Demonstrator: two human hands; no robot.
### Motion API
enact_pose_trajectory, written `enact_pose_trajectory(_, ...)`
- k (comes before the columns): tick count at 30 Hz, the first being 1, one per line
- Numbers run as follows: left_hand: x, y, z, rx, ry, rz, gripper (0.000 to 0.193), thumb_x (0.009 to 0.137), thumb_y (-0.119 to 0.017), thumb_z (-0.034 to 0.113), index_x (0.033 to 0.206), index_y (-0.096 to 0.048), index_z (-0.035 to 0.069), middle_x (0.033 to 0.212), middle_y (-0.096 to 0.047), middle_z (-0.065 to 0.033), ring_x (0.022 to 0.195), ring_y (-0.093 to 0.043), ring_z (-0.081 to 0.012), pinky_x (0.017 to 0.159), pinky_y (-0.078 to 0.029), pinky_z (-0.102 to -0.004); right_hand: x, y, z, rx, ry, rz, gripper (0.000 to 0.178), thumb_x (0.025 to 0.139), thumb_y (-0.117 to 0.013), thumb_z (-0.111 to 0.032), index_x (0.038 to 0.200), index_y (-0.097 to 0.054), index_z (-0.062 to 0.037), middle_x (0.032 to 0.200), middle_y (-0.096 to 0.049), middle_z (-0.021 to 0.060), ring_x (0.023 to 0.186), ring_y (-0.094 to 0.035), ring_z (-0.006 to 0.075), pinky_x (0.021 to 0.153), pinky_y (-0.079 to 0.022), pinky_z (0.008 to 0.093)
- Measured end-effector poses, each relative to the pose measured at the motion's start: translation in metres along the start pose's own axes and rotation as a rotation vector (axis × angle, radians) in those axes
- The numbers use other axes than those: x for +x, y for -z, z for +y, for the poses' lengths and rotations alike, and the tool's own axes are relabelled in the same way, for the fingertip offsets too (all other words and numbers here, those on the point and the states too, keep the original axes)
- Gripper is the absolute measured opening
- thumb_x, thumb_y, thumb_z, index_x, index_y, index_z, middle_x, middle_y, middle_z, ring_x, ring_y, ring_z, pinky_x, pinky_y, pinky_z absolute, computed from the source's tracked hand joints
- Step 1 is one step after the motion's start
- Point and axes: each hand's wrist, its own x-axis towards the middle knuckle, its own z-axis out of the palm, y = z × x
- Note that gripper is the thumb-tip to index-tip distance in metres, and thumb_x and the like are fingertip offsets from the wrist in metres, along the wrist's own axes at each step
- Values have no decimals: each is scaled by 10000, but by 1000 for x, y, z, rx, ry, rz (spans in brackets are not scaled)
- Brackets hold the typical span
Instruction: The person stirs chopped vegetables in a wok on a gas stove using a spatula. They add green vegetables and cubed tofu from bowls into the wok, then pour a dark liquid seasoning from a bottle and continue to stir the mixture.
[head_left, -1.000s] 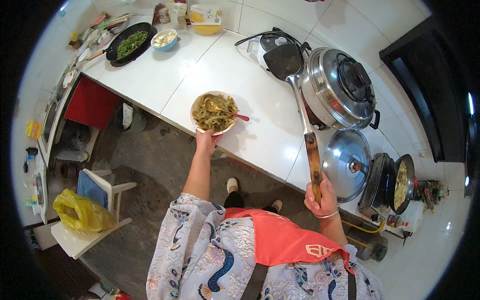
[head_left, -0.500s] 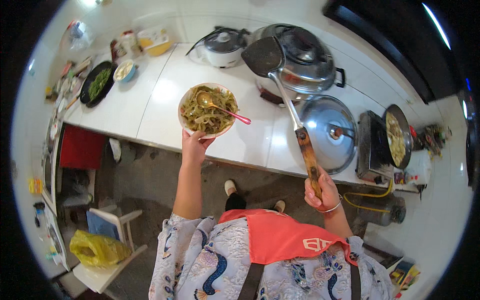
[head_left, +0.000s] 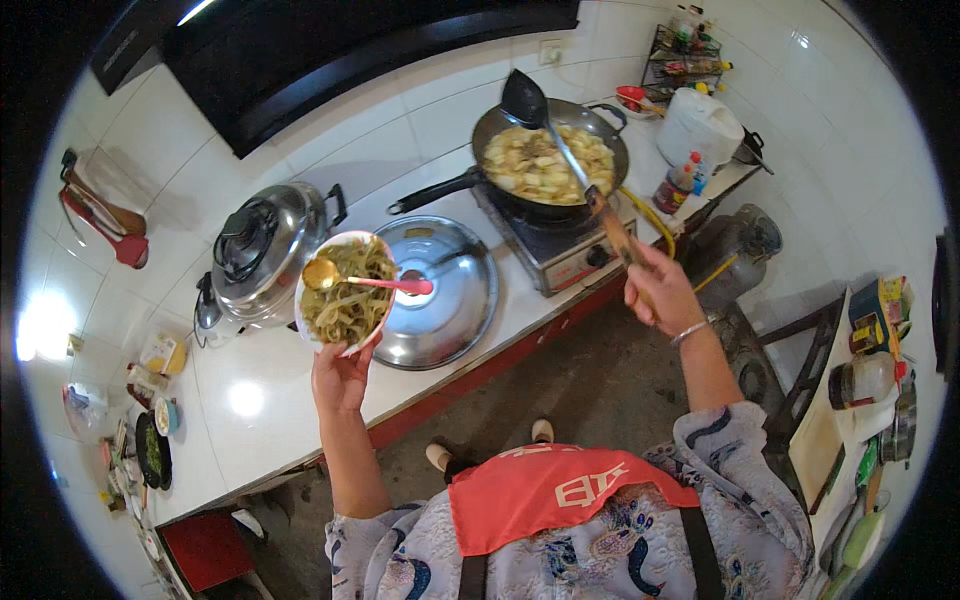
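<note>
My left hand [head_left: 342, 380] grips a white bowl [head_left: 311, 337] by its near side. Shredded green vegetables [head_left: 345, 315] fill the bowl, and a gold spoon with a pink handle [head_left: 385, 285] rests on them. The bowl is held over the left edge of a domed metal lid [head_left: 440, 320]. My right hand [head_left: 663, 290] is closed round the wooden handle of a wok spatula [head_left: 570, 158]. The spatula slants over a black wok [head_left: 612, 133] with pale cooked pieces [head_left: 540, 165] in it; its dark blade is above the wok's far rim, and I cannot tell if it touches.
The wok sits on a gas stove [head_left: 562, 265], its long handle pointing left. A large steel pot [head_left: 275, 280] stands at the left. Right of the stove are a sauce bottle [head_left: 673, 188], a white appliance [head_left: 700, 130] and, below the counter, a gas cylinder [head_left: 735, 245]. A dark hood [head_left: 350, 60] hangs above.
My view has turned to the right, bringing the wok and stove to the middle. The bowl has moved from the bare counter to over the lid, and the spatula from the pot to above the wok.
</note>
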Motion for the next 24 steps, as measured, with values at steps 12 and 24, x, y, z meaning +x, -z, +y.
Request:
enact_pose_trajectory(12,69,-132,-92,198,136,-141,589,763,-466,-25,1328,-306,20,1181,-551,-204,937,-640,-383,715,-610,-385,107,165,-29,-536,-51,13,461,914,-538,-170,1356,-450,-76,642,-584,38,400,-454,75,365,-361,241)
enact_pose_trajectory(24,140,-188,-128,225,195,-170,572,780,-470,-36,1319,-325,90,1189,-550,-167,907,-654,-324,679,-609,-382,239,231,-37,-1356,148,-20,491,781,-650,-89,1257,-559,-164,1048,-655,140,893,-628,303,808,-489,366)
